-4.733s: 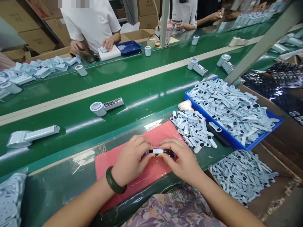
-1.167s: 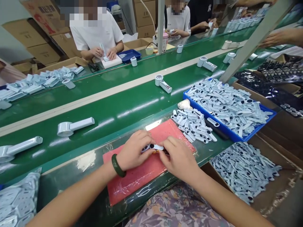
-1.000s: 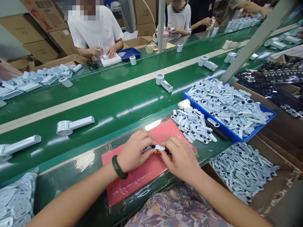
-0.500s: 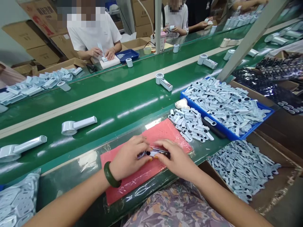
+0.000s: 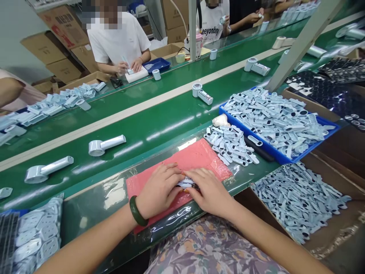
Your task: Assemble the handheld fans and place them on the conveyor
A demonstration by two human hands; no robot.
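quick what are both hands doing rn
Left hand: closed on the small part, over the pink mat.
Right hand: closed on the same part.

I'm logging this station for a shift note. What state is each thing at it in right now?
Left hand: pressed down on a small part.
Right hand: pressed on the same part.
Small part: flat on the pink mat, mostly hidden.
Pink mat: flat under clear film.
Blue tray: heaped with pale parts.
Cardboard box: open, partly filled.
Loose pile: beside the tray.
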